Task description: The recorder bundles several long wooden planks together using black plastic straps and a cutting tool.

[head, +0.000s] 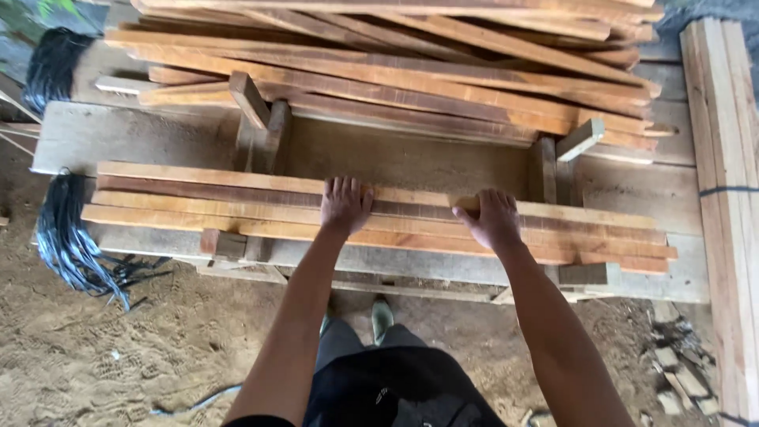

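Note:
A low stack of long reddish wooden slats (198,202) lies across a wooden work frame (443,162) in front of me. My left hand (345,203) rests palm down on top of the slats, fingers together and pointing away. My right hand (493,217) lies on the same stack a little to the right, with its fingers curled over the far edge of a slat and the thumb spread toward the left. Both arms reach forward from the bottom of the view.
A larger heap of similar slats (411,63) is piled behind the frame. Pale planks (723,158) lie bundled along the right. Black strap bundles (67,241) hang at the left. Sandy ground (118,348) and rubble (680,379) lie below.

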